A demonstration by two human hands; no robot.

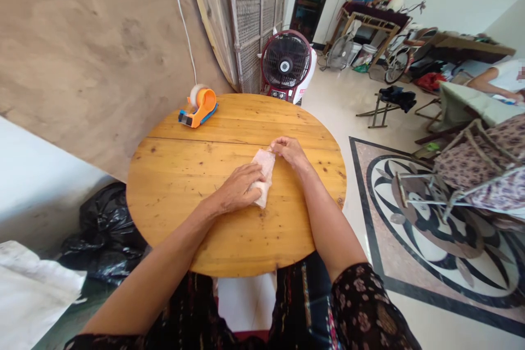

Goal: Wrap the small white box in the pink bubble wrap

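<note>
A small pale pink packet [264,167], which looks like bubble wrap, lies on the round wooden table [172,175]. My left hand [241,186] grips its near left side, fingers over the top and thumb pressed on the lower part. At the packet's far right corner is my right hand [287,150], with thumb and fingertips pinched together on a bit of the wrap's edge. What is inside the packet cannot be seen. Farther back on the left of the table stands an orange tape dispenser [205,106] with a roll of clear tape.
Behind the table stands a dark red fan [286,63]. Black plastic bags [109,219] lie at the left, below the table's edge. A folding chair [463,186] and a small stool [381,106] are on the right. Another person's arm [486,79] shows at far right.
</note>
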